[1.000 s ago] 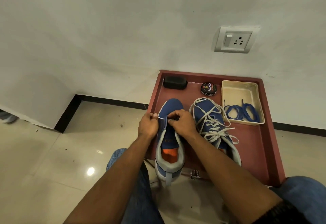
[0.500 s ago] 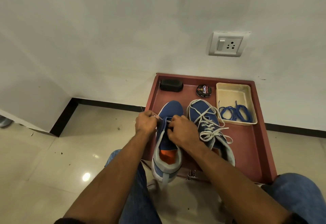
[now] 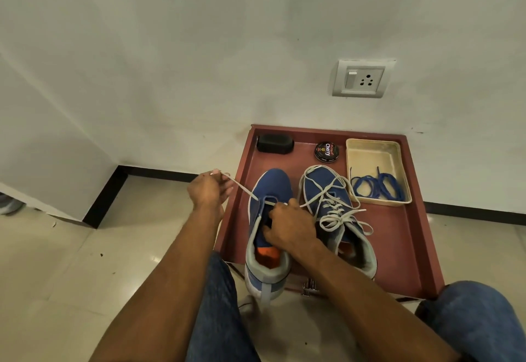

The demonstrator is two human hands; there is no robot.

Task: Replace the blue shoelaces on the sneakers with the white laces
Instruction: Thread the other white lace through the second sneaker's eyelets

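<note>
Two blue sneakers stand on a red tray (image 3: 404,247). The left sneaker (image 3: 270,188) has a white lace (image 3: 242,186) threaded through its front eyelets. My left hand (image 3: 209,190) pinches that lace's end and holds it out taut to the left of the shoe. My right hand (image 3: 287,226) rests on the shoe's tongue area and grips the other part of the lace. The right sneaker (image 3: 327,188) is laced in white with loose ends. Blue laces (image 3: 375,186) lie coiled in a cream tub (image 3: 373,156).
A black brush (image 3: 274,143) and a round polish tin (image 3: 326,151) sit at the tray's far edge against the white wall. A wall socket (image 3: 361,78) is above. My knees in jeans (image 3: 478,319) flank the tray's near side; beige floor tiles lie to the left.
My left hand has pulled the white lace out from the left sneaker's eyelet, up and to the left. The right hand has slid slightly down onto the shoe's opening.
</note>
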